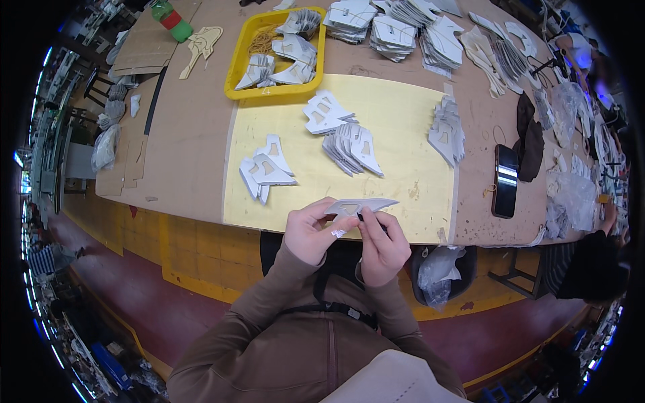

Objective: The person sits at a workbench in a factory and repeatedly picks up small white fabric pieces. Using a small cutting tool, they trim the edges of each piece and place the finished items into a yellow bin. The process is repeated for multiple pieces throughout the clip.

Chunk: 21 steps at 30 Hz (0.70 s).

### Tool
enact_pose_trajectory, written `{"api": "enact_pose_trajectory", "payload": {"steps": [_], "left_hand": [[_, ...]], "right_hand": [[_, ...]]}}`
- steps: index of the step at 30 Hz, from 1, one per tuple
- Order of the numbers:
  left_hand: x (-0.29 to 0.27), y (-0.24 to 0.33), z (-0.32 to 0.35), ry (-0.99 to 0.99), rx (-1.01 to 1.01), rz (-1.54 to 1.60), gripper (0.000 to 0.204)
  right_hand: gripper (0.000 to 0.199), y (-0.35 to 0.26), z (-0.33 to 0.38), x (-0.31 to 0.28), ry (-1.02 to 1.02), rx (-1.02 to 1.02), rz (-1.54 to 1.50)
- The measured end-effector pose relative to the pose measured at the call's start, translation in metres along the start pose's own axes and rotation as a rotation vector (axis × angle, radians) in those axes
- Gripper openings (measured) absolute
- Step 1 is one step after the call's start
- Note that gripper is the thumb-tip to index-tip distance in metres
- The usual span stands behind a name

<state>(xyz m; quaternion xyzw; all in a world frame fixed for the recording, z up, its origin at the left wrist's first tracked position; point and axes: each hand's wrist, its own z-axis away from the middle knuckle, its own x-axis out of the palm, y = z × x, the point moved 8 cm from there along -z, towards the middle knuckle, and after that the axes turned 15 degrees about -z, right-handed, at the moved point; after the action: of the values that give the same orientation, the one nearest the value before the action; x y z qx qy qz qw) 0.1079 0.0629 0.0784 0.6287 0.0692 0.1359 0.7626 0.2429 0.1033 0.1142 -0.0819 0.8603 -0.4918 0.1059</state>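
Note:
Just above the table's near edge I hold a thin white cut-out panel (366, 203), pointed at its right end, with an opening through it. My left hand (310, 230) is closed on its left end, and a whitish wrap shows on the thumb. The fingers of my right hand (384, 245) pinch the panel's lower edge near the middle. A small dark thing shows at those fingertips; I cannot make out what it is. Beyond my hands lie a loose group of similar panels (267, 168), a fanned stack (353, 149), another stack (324, 111) and a further stack (447, 133).
A yellow sheet (403, 201) covers the table's middle. At the back stands a yellow tray (277, 91) holding panel bundles and rubber bands, beside tied stacks (396, 35). A phone (505, 181) and dark cloth (528, 138) lie right; a green bottle (173, 23) far left.

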Motion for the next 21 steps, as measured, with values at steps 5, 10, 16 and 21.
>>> {"api": "enact_pose_trajectory", "payload": {"steps": [5,10,16,21], "left_hand": [[-0.001,-0.002,0.0,0.032,-0.019,0.08,0.025],[-0.009,-0.009,-0.002,0.039,-0.058,-0.011,0.017],[-0.023,-0.028,-0.012,0.103,-0.102,-0.119,0.016],[-0.031,-0.018,-0.013,0.21,0.063,-0.353,0.023]], "right_hand": [[0.03,0.01,-0.003,0.0,-0.065,0.014,-0.062],[0.021,0.062,0.023,0.007,0.087,0.863,-0.89],[0.022,0.039,0.015,0.011,-0.017,0.679,-0.72],[0.026,0.008,0.003,0.037,-0.363,0.312,-0.181]]}}
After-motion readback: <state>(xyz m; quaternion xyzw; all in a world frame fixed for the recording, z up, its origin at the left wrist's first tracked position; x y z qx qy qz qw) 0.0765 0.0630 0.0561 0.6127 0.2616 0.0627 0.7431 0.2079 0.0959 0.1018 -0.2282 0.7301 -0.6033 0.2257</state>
